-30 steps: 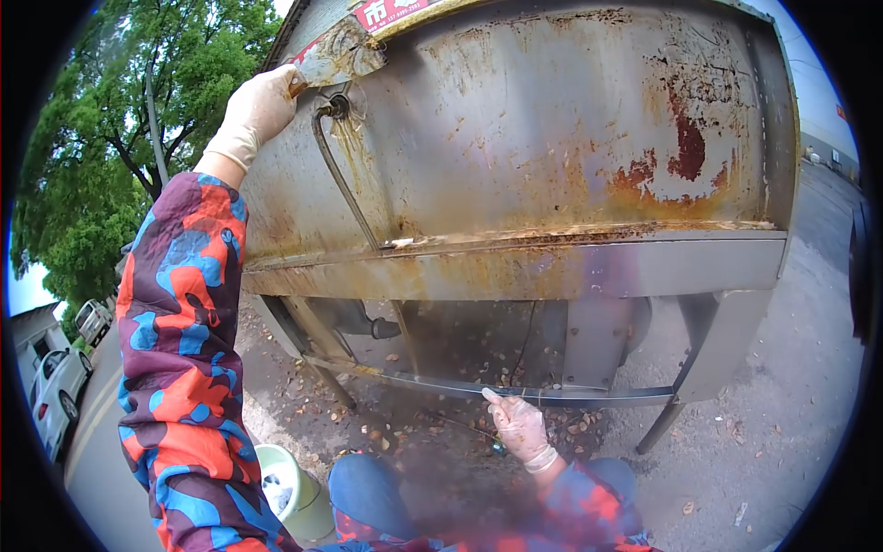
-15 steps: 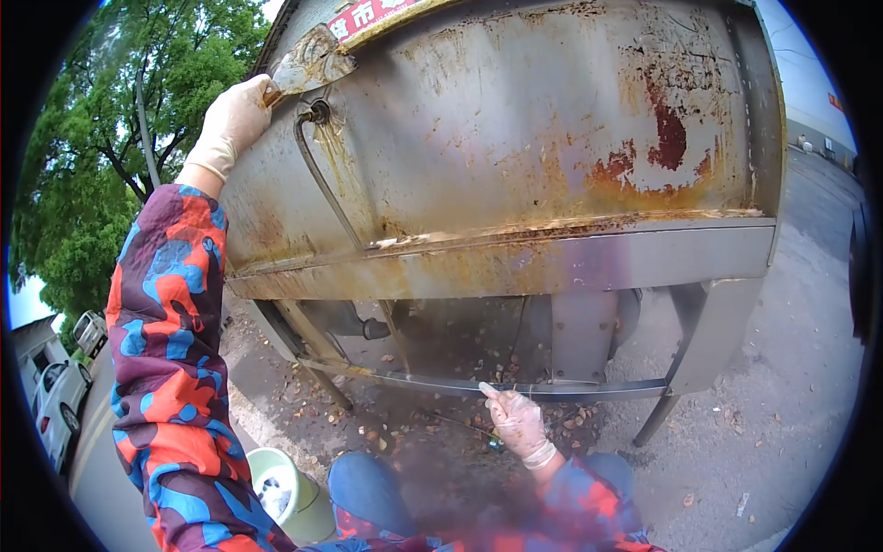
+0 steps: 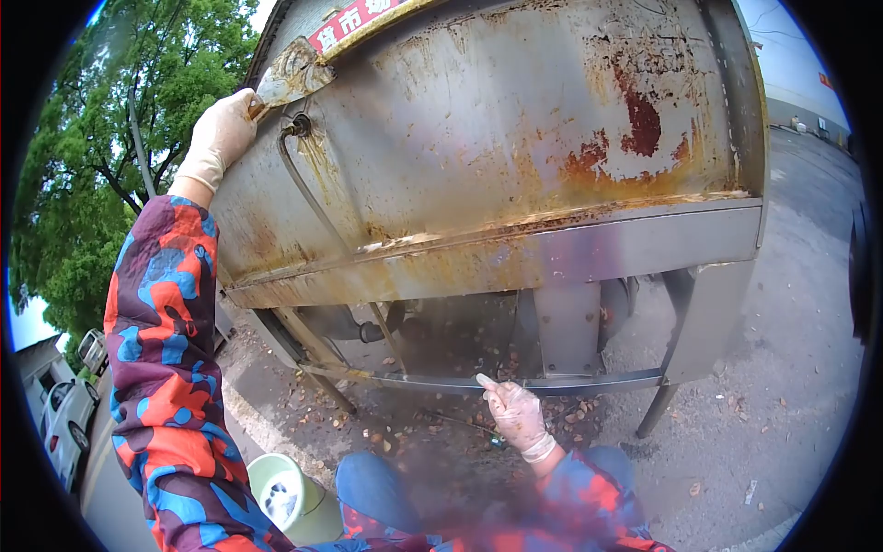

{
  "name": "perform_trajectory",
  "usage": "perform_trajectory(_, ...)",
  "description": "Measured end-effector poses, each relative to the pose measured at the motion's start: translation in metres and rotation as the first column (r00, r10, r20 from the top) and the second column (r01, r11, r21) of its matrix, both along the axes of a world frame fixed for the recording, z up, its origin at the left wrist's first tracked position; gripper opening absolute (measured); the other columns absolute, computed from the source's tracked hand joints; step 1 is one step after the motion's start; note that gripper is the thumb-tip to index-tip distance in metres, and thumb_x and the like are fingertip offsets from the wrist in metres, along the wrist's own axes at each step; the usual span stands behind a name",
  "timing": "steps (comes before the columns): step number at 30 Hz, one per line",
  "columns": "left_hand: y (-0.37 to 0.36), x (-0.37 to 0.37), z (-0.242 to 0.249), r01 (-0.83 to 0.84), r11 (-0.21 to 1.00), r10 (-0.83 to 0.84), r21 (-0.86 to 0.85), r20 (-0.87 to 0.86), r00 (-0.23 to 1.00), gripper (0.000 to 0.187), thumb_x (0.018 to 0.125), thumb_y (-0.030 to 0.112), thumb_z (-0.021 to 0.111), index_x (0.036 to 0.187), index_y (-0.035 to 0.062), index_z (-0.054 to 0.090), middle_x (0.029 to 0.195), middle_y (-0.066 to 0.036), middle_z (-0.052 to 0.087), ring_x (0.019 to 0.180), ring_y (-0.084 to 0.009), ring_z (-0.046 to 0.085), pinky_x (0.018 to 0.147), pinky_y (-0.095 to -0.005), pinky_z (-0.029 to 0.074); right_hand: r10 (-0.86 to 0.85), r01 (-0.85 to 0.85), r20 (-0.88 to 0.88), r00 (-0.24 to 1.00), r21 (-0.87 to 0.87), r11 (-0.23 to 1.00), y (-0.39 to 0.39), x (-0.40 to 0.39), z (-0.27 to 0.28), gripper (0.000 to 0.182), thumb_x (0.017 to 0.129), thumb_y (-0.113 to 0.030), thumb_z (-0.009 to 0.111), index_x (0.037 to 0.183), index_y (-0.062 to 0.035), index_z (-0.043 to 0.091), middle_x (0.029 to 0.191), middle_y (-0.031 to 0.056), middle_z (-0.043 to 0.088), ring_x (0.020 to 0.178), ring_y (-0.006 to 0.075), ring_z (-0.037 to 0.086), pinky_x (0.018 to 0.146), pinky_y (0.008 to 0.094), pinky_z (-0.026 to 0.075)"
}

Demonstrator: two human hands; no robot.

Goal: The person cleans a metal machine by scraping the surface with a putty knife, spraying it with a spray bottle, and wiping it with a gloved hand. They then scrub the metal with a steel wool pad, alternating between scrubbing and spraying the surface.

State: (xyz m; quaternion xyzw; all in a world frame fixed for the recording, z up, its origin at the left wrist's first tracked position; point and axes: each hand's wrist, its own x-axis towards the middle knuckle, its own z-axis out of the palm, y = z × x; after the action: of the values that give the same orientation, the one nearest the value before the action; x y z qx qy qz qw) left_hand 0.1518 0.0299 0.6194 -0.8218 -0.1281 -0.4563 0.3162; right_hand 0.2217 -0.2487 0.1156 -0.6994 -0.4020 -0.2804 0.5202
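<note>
My left hand point(image 3: 221, 136), in a pale, thin glove, is raised at the upper left. It grips the handle of a scraper point(image 3: 296, 74) with a wide, stained blade. The blade lies against the upper left of a rusty, grease-streaked metal cabinet point(image 3: 441, 138), just above a bent metal pipe point(image 3: 315, 189). Low in the middle, my gloved right hand point(image 3: 517, 419) has its fingers curled and one digit sticking out toward the lower metal bar point(image 3: 598, 383). Whether that hand holds anything is hidden.
A pale green bucket point(image 3: 292, 497) with something white and dark inside stands at my lower left. My knees are close below the cabinet. A metal leg point(image 3: 656, 411) and fallen leaves are on the ground. A white car point(image 3: 69, 428) is at the far left.
The view has shifted slightly, so the cabinet appears a little further left and up. My left hand and scraper stay at the same upper corner; my right hand has barely moved.
</note>
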Motion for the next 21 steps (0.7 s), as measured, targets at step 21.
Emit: perform_trajectory(21, -0.048, 0.015, -0.005, 0.117, 0.989, -0.119, 0.088, 0.016, 0.993, 0.012, 0.083, 0.013, 0.058, 0.094, 0.0081, 0.059, 0.089, -0.019, 0.064, 0.086, -0.0395, 0.061, 0.071, -0.0445, 0.049, 0.03, -0.029, -0.093, 0.995, 0.01, 1.0, -0.006, 0.0, 0.003, 0.028, 0.084, -0.013, 0.059, 0.111, -0.0141, 0.068, 0.081, 0.0127, 0.065, 0.07, 0.0296, 0.063, 0.062, 0.0385, 0.052)
